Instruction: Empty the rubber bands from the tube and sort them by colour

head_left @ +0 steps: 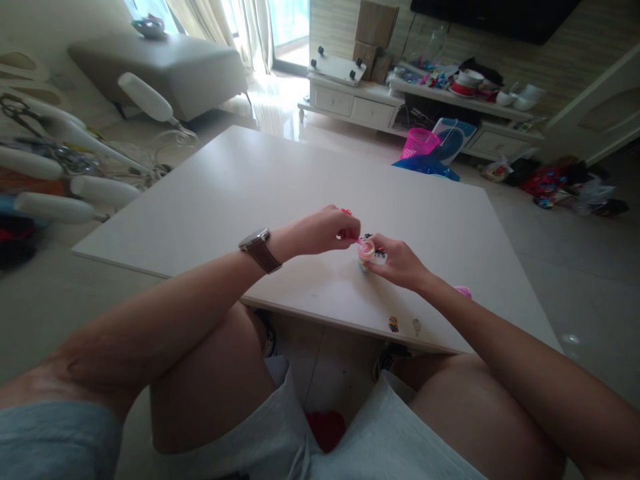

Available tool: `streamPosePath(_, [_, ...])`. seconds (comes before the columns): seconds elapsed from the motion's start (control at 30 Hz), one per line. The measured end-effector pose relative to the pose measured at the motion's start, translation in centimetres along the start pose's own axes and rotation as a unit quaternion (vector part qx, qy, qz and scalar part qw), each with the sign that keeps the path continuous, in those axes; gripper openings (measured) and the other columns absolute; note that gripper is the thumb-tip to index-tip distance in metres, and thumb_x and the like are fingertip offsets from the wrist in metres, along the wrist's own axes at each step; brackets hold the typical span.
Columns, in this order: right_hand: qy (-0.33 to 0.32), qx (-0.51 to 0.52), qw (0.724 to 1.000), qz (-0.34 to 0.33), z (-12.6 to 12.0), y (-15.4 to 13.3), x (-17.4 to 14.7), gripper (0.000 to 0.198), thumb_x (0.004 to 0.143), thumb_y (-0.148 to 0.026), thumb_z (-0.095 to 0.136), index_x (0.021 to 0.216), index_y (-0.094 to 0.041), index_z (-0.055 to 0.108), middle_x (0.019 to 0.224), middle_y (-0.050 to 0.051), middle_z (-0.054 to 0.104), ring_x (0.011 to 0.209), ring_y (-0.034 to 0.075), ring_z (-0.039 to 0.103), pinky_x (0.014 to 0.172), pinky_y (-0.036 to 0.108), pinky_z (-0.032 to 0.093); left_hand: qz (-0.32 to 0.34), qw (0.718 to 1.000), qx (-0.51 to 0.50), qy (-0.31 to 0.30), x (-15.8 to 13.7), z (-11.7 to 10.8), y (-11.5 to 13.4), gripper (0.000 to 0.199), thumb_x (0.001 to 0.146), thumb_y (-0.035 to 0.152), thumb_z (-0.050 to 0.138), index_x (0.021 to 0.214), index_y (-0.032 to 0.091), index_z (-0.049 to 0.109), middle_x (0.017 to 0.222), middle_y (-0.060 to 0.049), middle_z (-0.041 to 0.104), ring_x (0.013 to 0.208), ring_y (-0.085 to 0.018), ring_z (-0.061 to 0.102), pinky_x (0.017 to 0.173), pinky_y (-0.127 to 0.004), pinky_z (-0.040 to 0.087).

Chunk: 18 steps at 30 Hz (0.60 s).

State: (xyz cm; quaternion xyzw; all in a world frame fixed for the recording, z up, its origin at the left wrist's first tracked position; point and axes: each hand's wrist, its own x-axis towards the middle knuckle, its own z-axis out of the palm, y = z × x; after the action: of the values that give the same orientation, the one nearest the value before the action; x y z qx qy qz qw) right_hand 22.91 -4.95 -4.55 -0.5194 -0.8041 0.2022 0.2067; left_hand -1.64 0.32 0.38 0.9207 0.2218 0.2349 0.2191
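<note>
In the head view, I see a little clear jar (365, 257) over the white desk (280, 180), near its close edge. I can't tell if the jar's bottom touches down. The right hand (400, 265) has its fingers curled round the jar's side. The left hand (334, 230) is up at the jar's top, its fingers pinching a pink bit (359, 241). The stuff inside the jar is too small to make out.

I think the jar is light, with a hard, smooth wall that may be a bit slippery. It could be glass or plastic, so it might crack if it fell. Low round the sides looks like the best place to hold it, with a gentle squeeze. The pink bit looks thin and bendy, so just the tips of two fingers would do. A tiny Minion figure (394, 324) and a key-shaped thing (417, 327) lie by the desk's edge.
</note>
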Motion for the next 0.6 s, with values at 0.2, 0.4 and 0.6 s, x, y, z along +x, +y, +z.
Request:
streamPosePath(0.2, [-0.004,-0.017,1.000,-0.009,0.2,-0.2,-0.1,0.023,0.081,-0.029,0.070,0.104,-0.027,0.066,0.100,0.002,0.076,0.088,0.023,0.070,0.080,0.034,0.051,0.034,0.997,0.063,-0.031,1.2,1.3,0.1,0.014,0.087,0.014,0.059,0.078,0.018,0.069,0.073,-0.003,0.069,0.069,-0.014,0.061,0.068,-0.026,0.042])
streamPosePath(0.4, [-0.007,-0.027,1.000,-0.012,0.3,-0.1,0.1,0.024,0.080,-0.029,0.070,0.103,-0.026,0.066,0.099,0.003,0.075,0.086,0.023,0.068,0.078,0.034,0.050,0.064,0.990,0.110,-0.056,1.4,1.2,0.7,0.016,0.087,0.011,0.061,0.073,0.018,0.068,0.081,-0.005,0.067,0.073,-0.016,0.061,0.065,-0.027,0.041])
streamPosePath(0.6, [-0.011,-0.036,0.999,-0.020,0.5,-0.2,0.2,0.023,0.080,-0.029,0.069,0.103,-0.025,0.067,0.098,0.004,0.074,0.084,0.023,0.067,0.077,0.034,0.049,0.064,0.987,0.137,-0.060,1.2,1.8,0.7,0.021,0.091,0.012,0.059,0.074,0.017,0.071,0.088,-0.006,0.067,0.071,-0.014,0.061,0.062,-0.029,0.039])
